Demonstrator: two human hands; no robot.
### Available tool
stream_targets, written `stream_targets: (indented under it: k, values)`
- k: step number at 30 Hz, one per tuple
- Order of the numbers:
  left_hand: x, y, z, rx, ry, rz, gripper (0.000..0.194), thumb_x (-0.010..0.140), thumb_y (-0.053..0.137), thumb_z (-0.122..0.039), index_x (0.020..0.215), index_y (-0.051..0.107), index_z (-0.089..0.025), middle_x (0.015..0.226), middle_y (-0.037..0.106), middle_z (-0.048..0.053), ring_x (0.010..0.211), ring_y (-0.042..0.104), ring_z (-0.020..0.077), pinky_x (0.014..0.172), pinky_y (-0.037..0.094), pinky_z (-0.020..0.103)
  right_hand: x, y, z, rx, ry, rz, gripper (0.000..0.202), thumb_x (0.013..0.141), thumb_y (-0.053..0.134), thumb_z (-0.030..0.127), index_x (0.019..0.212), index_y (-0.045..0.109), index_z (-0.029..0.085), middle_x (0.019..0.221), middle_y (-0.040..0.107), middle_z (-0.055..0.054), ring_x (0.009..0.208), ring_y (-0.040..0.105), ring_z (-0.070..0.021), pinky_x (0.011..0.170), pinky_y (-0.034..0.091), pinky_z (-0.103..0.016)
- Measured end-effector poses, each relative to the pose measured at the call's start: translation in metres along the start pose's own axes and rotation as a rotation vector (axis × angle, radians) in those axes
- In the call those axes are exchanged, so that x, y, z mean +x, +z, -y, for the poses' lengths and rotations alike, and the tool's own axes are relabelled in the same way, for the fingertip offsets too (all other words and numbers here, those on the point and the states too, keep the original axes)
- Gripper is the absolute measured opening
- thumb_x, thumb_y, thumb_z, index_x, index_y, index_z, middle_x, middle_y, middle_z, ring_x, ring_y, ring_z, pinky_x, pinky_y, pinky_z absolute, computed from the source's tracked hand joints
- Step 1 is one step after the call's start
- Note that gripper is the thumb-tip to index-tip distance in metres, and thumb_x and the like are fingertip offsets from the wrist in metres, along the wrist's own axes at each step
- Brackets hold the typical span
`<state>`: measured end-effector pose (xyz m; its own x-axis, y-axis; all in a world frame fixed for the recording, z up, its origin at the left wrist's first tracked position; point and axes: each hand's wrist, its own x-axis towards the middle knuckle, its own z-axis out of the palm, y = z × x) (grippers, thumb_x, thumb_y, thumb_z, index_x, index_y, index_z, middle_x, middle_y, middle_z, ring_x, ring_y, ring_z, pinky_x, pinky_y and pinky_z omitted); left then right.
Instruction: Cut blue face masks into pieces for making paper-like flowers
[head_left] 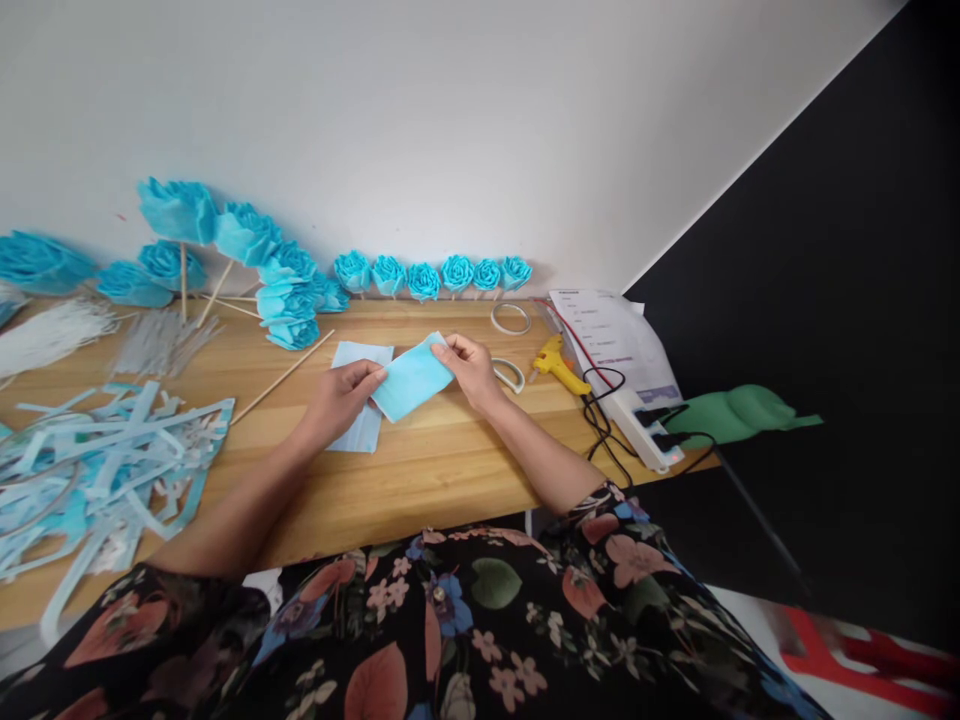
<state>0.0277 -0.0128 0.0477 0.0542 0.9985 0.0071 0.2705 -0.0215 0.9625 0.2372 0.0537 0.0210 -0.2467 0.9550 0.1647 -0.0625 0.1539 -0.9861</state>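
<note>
Between my two hands a light blue rectangular sheet [412, 379] is held up at a slant over the table. My left hand [342, 398] pinches its left edge between thumb and fingers. The upper right corner is gripped by my right hand [469, 368], thumb on top. Beneath and to the left of it, a paler blue sheet [358, 436] lies flat on the wooden table [450, 480], partly hidden by my left hand and the held sheet.
Blue paper flowers [424, 281] line the wall. Cut strips [127, 460] are heaped at left, near a thin stick [283, 376]. Rolls of tape [511, 319], a yellow glue gun [559, 366], printed paper [619, 340] and a power strip [643, 432] with black cables are at right.
</note>
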Motion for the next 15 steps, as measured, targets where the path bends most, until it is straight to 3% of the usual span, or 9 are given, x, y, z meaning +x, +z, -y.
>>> stream_targets:
  k: [5,9,15]
  values:
    - [0.0012,-0.0012,0.0027,0.026,0.011,-0.056,0.028,0.077,0.065,-0.046,0.067,0.067,-0.020,0.049,0.053,-0.003,0.047,0.044,0.0130,0.049,0.033,0.025,0.0000,0.0000,-0.0001,-0.024,-0.003,0.000,0.035,0.080,0.069,0.051,0.074,0.061,0.018,0.066,0.048,0.003,0.062,0.040,-0.0100,0.059,0.033,-0.023]
    - [0.0018,-0.0027,0.0055,-0.019,-0.062,-0.101,0.028,0.073,0.070,-0.047,0.074,0.072,-0.020,0.046,0.051,-0.004,0.041,0.040,0.0112,0.046,0.029,0.025,-0.0002,-0.0003,-0.0002,-0.061,-0.029,-0.008,0.035,0.081,0.068,0.052,0.075,0.062,0.018,0.068,0.048,0.003,0.062,0.040,-0.0103,0.060,0.034,-0.023]
    - [0.0046,-0.0024,0.0085,-0.356,-0.171,-0.119,0.032,0.062,0.083,-0.044,0.074,0.072,-0.016,0.071,0.067,0.001,0.050,0.055,0.0109,0.053,0.045,0.025,-0.0011,-0.0013,-0.0001,-0.071,-0.041,0.024,0.035,0.083,0.066,0.053,0.077,0.062,0.019,0.068,0.047,0.003,0.062,0.040,-0.0105,0.059,0.033,-0.024]
